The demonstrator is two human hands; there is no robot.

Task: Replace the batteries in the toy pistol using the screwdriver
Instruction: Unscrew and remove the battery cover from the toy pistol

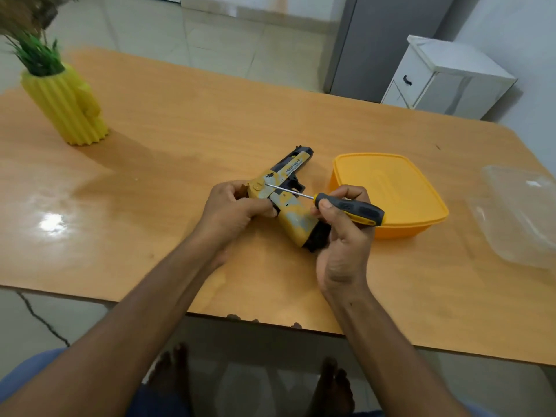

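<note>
- Left hand: bare, with no ring, glove or watch showing.
- Right hand: bare too; short, plain nails show on the thumb and fingers.
- Both forearms are uncovered from wrist to the bottom edge of the view; no sleeve reaches them, and no band or strap sits on either wrist.
- A bit of blue cloth shows at the lower left edge, blurred; which garment it is cannot be told.
- Darker blue cloth shows at the bottom centre, also blurred.
- Two bare feet show under the table edge, toes visible, no shoes or socks.
</note>
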